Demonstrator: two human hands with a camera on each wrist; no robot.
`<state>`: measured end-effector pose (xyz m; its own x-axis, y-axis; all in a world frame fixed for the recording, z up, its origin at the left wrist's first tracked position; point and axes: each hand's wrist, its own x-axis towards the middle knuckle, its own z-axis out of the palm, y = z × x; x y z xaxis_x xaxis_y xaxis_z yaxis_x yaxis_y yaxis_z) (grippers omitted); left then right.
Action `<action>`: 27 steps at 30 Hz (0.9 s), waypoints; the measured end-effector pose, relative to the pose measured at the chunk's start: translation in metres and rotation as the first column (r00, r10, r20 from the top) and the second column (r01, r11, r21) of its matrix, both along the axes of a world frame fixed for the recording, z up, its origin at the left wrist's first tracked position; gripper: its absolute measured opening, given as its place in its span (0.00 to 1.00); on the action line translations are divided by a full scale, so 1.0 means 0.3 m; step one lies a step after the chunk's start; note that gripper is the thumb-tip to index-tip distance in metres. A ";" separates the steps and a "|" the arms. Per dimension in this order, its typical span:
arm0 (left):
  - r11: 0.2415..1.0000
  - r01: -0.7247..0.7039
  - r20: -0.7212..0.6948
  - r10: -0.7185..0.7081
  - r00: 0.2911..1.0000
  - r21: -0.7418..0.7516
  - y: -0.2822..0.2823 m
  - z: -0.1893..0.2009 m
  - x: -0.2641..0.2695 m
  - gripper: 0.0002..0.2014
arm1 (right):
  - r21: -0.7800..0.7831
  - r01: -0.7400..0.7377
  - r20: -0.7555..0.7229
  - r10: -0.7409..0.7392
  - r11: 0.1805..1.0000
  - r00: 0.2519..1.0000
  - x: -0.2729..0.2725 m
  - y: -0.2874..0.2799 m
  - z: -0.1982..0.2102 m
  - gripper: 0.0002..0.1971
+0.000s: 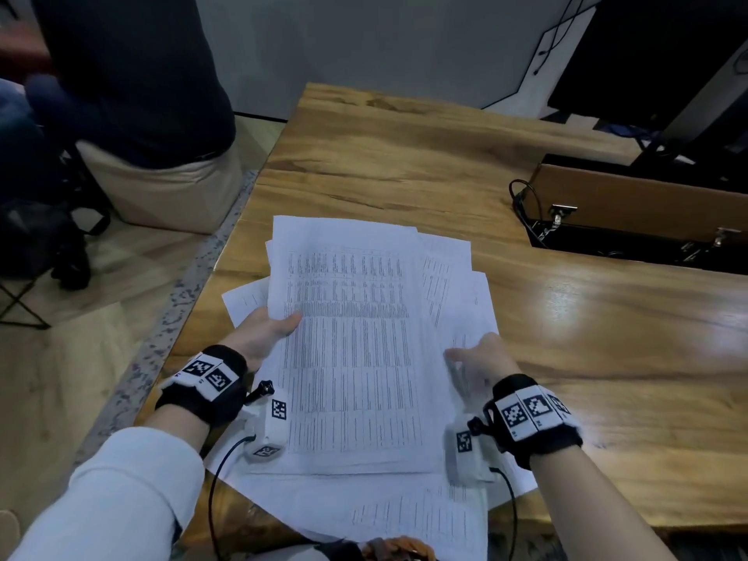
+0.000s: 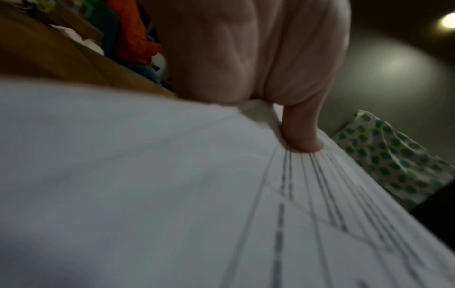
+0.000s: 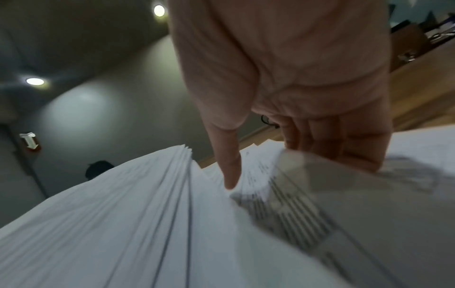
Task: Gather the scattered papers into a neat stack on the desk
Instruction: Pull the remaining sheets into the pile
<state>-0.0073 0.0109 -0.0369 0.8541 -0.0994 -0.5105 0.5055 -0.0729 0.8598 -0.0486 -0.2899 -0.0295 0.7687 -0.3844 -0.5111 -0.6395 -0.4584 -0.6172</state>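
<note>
A wooden desk (image 1: 425, 155) with a glossy, grained top fills the head view, against a grey wall, with pale flooring along its left edge. All places below are given from the sheaf of papers (image 1: 348, 350) lying on the near part of the desk.

Left of the papers and beyond the desk's edge, a person in dark clothes (image 1: 133, 74) sits on a beige seat (image 1: 162, 192). To the far right of the papers, a brown box (image 1: 647, 204) with cables stands on the desk, well apart from them.

The papers are white sheets printed with tables, loosely overlapped; several stick out askew at the right, the left and the near side, and the nearest sheets hang over the desk's front edge.

The left hand (image 1: 263, 332) clasps the sheaf's left edge, thumb on top and fingers underneath; the left wrist view shows that thumb (image 2: 301, 132) pressing on the top sheet. The right hand (image 1: 481, 364) is at the sheaf's right edge, thumb on the upper sheets and fingers curled round the edge of a sheet, as the right wrist view shows. Both wrists wear black bands with square markers.
</note>
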 end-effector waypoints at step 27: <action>0.999 0.041 0.113 -0.038 0.993 -0.022 -0.133 0.019 -0.030 0.24 | 0.475 -0.036 0.246 -0.093 0.879 0.965 0.079 0.085 -0.032 0.19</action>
<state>-0.0162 -0.0289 -0.0312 0.9009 -0.1452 -0.4089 0.4030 -0.0697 0.9126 -0.0249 -0.2645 -0.0391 0.8888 -0.1707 -0.4254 -0.4396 -0.0547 -0.8965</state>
